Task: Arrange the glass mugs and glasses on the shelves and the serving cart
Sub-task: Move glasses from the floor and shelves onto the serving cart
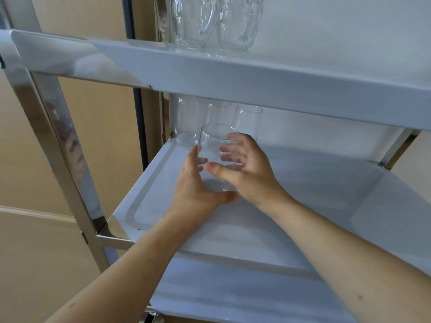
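We hold one tumbler [218, 155] over the middle shelf [303, 183] — left hand [198, 187] and right hand [247, 169] fingers curled round it; three glasses [186, 122] stand far-left, two mugs [198, 22] above.

Mugs [214, 22] cut off by top edge; rear glasses [205, 117] tops hidden (behind upper shelf [256, 82]).

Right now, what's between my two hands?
One clear glass, gripped by left hand and right hand over the middle shelf, head view.
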Motion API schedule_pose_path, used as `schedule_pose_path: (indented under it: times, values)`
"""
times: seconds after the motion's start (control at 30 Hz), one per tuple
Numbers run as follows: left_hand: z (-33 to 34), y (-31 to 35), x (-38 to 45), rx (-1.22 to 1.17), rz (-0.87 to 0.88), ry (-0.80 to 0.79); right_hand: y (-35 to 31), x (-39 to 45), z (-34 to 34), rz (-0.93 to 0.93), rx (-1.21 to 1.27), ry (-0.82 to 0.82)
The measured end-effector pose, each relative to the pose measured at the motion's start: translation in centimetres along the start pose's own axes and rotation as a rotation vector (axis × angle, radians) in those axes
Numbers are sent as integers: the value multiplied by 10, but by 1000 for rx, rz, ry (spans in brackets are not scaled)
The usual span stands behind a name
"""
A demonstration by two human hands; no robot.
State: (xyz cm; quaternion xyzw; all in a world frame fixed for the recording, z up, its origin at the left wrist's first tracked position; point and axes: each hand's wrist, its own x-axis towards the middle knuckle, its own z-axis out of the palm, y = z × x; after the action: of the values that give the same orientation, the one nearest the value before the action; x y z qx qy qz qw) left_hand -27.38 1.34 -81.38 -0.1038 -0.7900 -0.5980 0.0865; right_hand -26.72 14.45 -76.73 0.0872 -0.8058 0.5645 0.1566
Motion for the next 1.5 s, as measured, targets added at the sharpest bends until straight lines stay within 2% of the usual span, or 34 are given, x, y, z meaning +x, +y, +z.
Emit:
schedule_pose_path:
  times: [0.17,0.37,0.5,0.73,1.27,1.5]
  values:
    - [3,-1,-1,209,18,-58,14,9,-29,20,-20,131]
    - [7,4,-4,487,127,-153,45,33,-82,76,-144,335]
    - [10,4,-5,638,169,-205,57,52,-97,108,-198,399]
    - [17,-1,-5,754,194,-220,67,80,-104,136,-225,406]
    - [17,-5,-1,759,188,-227,76,103,-95,141,-325,363]
    - [16,-3,1,728,154,-218,81,81,-95,272,-374,333]
